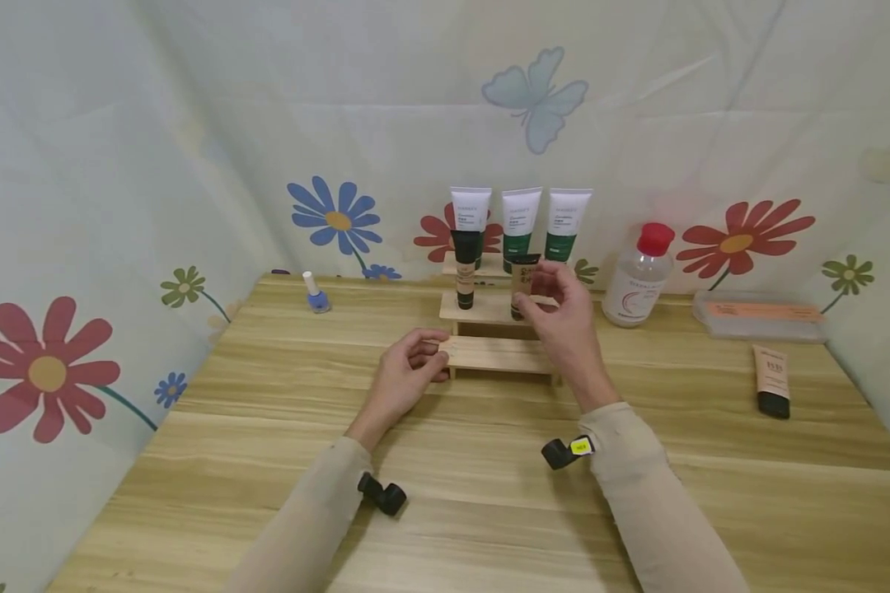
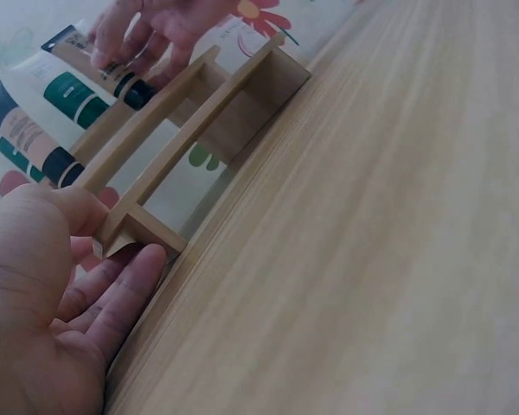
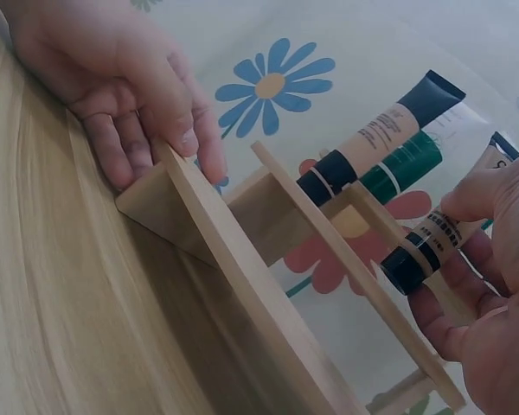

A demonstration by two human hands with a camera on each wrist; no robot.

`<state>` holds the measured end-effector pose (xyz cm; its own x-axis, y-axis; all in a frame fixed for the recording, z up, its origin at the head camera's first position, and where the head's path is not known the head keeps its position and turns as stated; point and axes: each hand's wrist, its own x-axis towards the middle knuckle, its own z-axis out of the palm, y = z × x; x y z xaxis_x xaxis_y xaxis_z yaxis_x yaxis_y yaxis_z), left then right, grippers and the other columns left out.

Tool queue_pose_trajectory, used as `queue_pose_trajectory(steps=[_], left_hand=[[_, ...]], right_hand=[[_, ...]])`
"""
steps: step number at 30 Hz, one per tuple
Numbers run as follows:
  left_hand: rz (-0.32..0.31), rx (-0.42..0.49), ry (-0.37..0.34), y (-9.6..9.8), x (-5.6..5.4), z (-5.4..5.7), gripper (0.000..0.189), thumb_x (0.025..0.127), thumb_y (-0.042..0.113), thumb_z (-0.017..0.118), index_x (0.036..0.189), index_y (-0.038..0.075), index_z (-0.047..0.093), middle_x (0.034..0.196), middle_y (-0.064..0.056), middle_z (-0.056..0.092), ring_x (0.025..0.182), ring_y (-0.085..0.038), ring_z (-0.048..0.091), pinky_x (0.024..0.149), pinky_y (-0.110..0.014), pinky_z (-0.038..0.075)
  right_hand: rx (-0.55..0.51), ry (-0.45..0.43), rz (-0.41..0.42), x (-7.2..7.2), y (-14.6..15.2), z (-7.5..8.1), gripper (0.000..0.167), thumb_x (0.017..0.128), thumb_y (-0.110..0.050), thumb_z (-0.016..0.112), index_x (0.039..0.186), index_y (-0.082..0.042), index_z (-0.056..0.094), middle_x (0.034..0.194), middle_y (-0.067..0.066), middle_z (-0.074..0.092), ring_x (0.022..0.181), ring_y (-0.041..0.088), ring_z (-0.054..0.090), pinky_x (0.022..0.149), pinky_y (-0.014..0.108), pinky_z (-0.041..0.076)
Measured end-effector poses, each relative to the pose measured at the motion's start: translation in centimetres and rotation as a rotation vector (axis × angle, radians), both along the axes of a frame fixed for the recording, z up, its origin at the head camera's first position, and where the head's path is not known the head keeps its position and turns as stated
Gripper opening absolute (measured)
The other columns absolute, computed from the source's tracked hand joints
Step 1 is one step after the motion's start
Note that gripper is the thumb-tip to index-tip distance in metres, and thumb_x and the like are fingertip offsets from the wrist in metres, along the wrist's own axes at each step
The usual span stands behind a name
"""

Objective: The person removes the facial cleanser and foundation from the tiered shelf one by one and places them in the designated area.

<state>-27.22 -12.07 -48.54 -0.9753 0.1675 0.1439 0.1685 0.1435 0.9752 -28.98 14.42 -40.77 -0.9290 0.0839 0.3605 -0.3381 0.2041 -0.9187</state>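
A small three-step wooden stand (image 1: 493, 354) is on the table. My left hand (image 1: 406, 364) grips the left end of its lowest step, thumb and fingers on either side of the board (image 2: 156, 186). Between thumb and fingers, my right hand (image 1: 569, 321) pinches a beige tube with black ends (image 3: 437, 238), cap down at the right part of the middle step. Whether the cap touches the step, I cannot tell. A similar beige-and-black tube (image 1: 465, 272) stands upright on that step's left side. Behind, on the top step, stand three white-and-green tubes (image 1: 521, 218).
Right of the stand is a clear bottle with a red cap (image 1: 638, 280). Farther right lie a flat plastic case (image 1: 760, 317) and a beige tube with a black cap (image 1: 772, 380). A blue nail polish bottle (image 1: 316, 295) stands at left. A flowered curtain (image 1: 400, 123) hangs behind.
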Motion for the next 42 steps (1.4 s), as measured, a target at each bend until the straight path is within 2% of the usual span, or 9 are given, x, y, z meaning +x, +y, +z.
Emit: queue_pose_trajectory(steps=[5,10,13,18,24,32,42], left_hand=[[-0.003,0.003,0.003,0.1,0.0,-0.1,0.027,0.109,0.009,0.072,0.136,0.011,0.073,0.116,-0.018,0.075,0.102,-0.031,0.078,0.086,-0.037,0.073],[-0.010,0.004,0.012,0.3,-0.1,-0.1,0.028,0.109,0.011,0.073,0.137,0.012,0.073,0.116,-0.018,0.075,0.102,-0.032,0.078,0.086,-0.038,0.073],[-0.014,0.002,0.008,0.4,-0.1,-0.1,0.027,0.110,0.012,0.073,0.137,0.012,0.073,0.117,-0.019,0.075,0.103,-0.033,0.078,0.086,-0.038,0.073],[-0.013,0.000,0.002,0.4,0.0,-0.1,0.027,0.110,0.012,0.073,0.137,0.012,0.073,0.116,-0.019,0.075,0.103,-0.034,0.078,0.087,-0.038,0.073],[-0.007,-0.010,0.013,0.3,-0.1,-0.2,0.027,0.110,0.011,0.073,0.137,0.012,0.073,0.116,-0.019,0.075,0.102,-0.033,0.078,0.086,-0.037,0.073],[-0.001,0.000,0.004,0.1,-0.1,0.0,0.027,0.109,0.009,0.073,0.137,0.010,0.073,0.117,-0.019,0.074,0.103,-0.034,0.077,0.087,-0.037,0.073],[-0.005,-0.012,0.013,0.0,-0.1,-0.1,0.027,0.110,0.012,0.073,0.137,0.010,0.073,0.117,-0.020,0.075,0.104,-0.036,0.077,0.086,-0.038,0.073]], right_hand=[[0.034,0.026,-0.025,0.5,1.4,0.5,0.047,0.104,-0.008,0.079,0.148,-0.008,0.062,0.136,0.012,0.067,0.122,0.023,0.066,0.106,0.038,0.063],[0.001,0.036,-0.052,1.1,3.3,1.3,0.047,0.103,-0.010,0.080,0.146,-0.006,0.060,0.135,0.010,0.067,0.121,0.021,0.064,0.100,0.026,0.061],[-0.026,0.052,-0.074,1.5,4.6,1.7,0.046,0.102,-0.010,0.082,0.143,-0.006,0.061,0.130,0.007,0.068,0.118,0.019,0.064,0.098,0.024,0.061],[-0.012,0.115,-0.122,2.1,7.1,2.2,0.044,0.102,-0.009,0.083,0.141,-0.008,0.065,0.124,0.003,0.070,0.112,0.018,0.066,0.091,0.018,0.062],[-0.009,0.154,-0.192,3.1,10.2,2.8,0.042,0.102,-0.008,0.082,0.141,-0.015,0.068,0.121,-0.003,0.070,0.110,0.017,0.067,0.085,0.015,0.061],[0.031,0.083,-0.298,4.3,14.1,2.8,0.048,0.103,-0.007,0.079,0.148,-0.018,0.064,0.124,-0.009,0.067,0.113,0.012,0.065,0.089,0.008,0.060],[0.089,-0.003,-0.406,5.9,18.0,1.3,0.049,0.103,-0.006,0.078,0.148,-0.016,0.065,0.119,-0.012,0.065,0.108,0.008,0.063,0.082,0.005,0.056]])
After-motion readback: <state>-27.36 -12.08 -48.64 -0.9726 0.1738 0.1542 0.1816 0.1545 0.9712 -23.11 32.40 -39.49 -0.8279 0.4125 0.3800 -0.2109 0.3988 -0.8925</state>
